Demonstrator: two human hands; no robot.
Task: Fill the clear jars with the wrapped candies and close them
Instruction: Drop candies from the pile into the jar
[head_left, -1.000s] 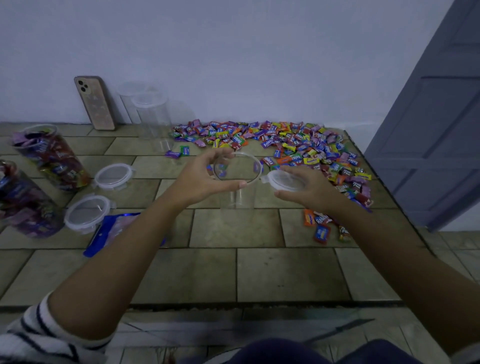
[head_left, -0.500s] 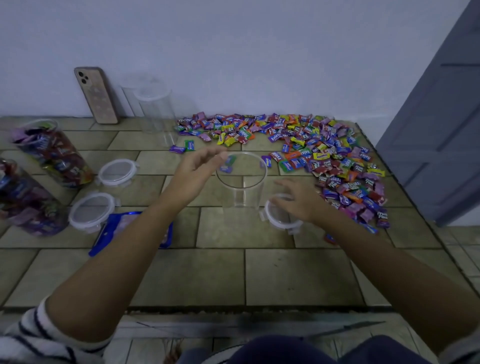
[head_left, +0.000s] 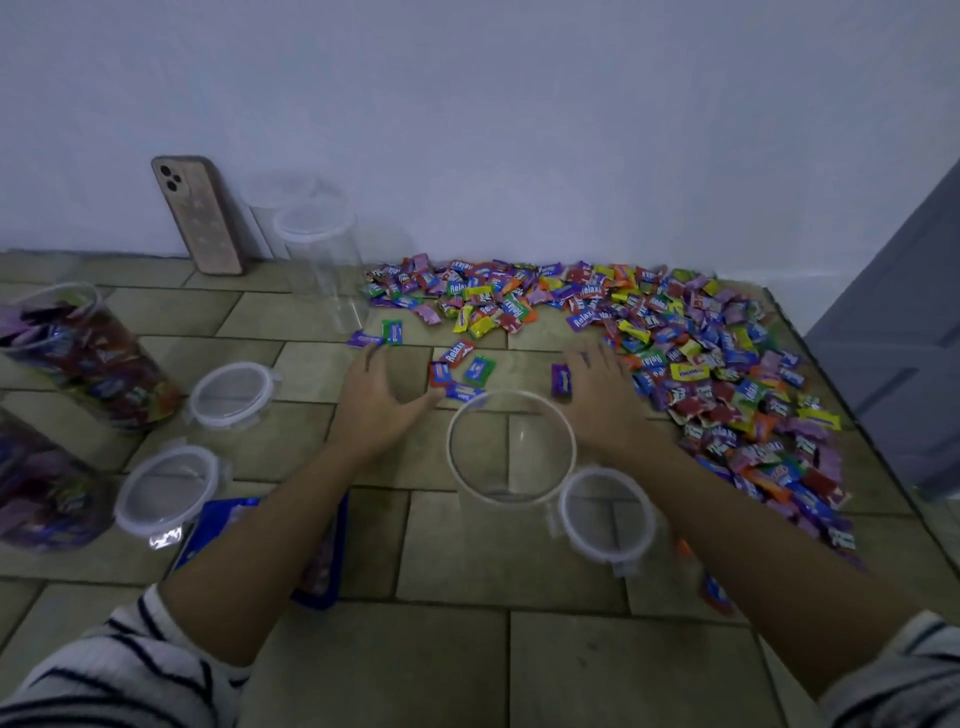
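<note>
An empty clear jar (head_left: 511, 449) stands open on the tiled floor in front of me. Its lid (head_left: 607, 512) lies flat just to its right. A wide spread of wrapped candies (head_left: 691, 358) covers the floor behind and to the right. My left hand (head_left: 374, 400) hovers open left of the jar, fingers toward a few loose candies (head_left: 460, 371). My right hand (head_left: 597, 395) is spread flat beyond the jar's right side, by a purple candy (head_left: 561, 378). Neither hand holds anything.
Two candy-filled jars (head_left: 88, 353) stand at the left, with two lids (head_left: 231, 392) lying beside them and a blue bag (head_left: 223, 525) under my left arm. Empty jars (head_left: 322, 260) and a phone (head_left: 197, 215) lean by the wall. A grey door (head_left: 898, 358) is at the right.
My left hand let go of the jar's rim and my right hand put the lid down beside the jar. Both hands moved forward toward the candies.
</note>
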